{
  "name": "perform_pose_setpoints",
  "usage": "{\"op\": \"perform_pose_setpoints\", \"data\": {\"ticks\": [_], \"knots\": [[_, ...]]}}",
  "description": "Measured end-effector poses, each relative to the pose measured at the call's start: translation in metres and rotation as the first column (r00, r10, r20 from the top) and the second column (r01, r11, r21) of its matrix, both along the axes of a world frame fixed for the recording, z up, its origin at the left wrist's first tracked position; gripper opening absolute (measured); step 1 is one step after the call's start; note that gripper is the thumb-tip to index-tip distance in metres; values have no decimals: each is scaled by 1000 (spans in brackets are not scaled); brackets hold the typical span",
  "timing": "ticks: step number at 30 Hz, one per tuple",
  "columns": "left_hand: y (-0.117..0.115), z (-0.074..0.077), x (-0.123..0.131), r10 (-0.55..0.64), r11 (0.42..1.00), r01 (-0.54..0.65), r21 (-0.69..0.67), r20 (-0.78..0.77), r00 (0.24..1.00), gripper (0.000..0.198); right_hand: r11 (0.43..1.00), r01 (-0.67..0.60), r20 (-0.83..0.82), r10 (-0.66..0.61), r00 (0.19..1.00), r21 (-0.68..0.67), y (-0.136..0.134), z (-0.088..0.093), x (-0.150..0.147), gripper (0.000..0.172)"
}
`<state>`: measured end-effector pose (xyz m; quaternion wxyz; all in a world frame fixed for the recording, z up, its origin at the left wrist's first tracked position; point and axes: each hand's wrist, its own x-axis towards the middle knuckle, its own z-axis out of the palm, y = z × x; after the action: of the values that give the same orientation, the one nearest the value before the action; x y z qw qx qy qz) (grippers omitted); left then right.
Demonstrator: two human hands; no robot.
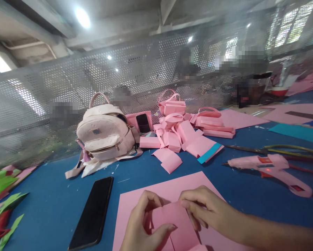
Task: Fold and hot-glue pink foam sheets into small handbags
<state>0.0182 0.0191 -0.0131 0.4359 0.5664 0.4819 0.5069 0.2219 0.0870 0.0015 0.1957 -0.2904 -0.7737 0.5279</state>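
Both hands are on a small folded piece of pink paper [176,221] above a larger flat pink sheet [131,205]. My left hand [146,223] curls round its left side, thumb lying across the front and fingers behind the upper edge. At the upper right corner my right hand [206,205] pinches the paper between thumb and fingers. A crease or seam runs down the lower part of the piece. Its bottom end is cut off by the frame.
A black phone [93,212] lies to the left, behind it a pale backpack [106,132]. Several folded pink paper pieces [174,136] are heaped at the back. On the right are a pink glue gun [261,163] and scissors [250,150]. Green paper scraps [2,188] lie far left.
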Motion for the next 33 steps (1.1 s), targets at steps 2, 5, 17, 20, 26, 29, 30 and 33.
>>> {"op": "perform_pose_setpoints", "data": {"ticks": [2, 5, 17, 20, 26, 29, 30, 33], "knots": [[0, -2, -1, 22, 1000, -22, 10, -5, 1000, 30, 1000, 9, 2, -9, 1000, -1, 1, 0, 0, 48], [2, -4, -2, 18, 1000, -18, 3, -19, 1000, 30, 1000, 20, -3, -20, 1000, 9, 1, 1, -1, 50], [6, 2, 0, -93, 991, 105, 83, -143, 985, 12, 979, -52, -75, 37, 996, -195, 2, -13, -4, 34], [5, 0, -1, -99, 991, 109, 80, -119, 988, 10, 980, -4, -86, -13, 996, -197, 2, -11, -4, 24], [4, -5, -3, -99, 991, 109, 75, -126, 987, 7, 985, 166, -108, -161, 981, 37, 1, 0, -1, 24], [3, -6, -3, -91, 993, 99, 63, -109, 990, 6, 983, 167, -139, -155, 978, 81, 1, -1, -1, 20], [3, -6, -3, -89, 994, 95, 62, -102, 991, 6, 983, 167, -150, -153, 977, 83, 1, -3, -2, 18], [3, -5, -3, -80, 994, 86, 67, -95, 992, 7, 983, 165, -173, -150, 973, 76, 1, -5, -2, 10]]}}
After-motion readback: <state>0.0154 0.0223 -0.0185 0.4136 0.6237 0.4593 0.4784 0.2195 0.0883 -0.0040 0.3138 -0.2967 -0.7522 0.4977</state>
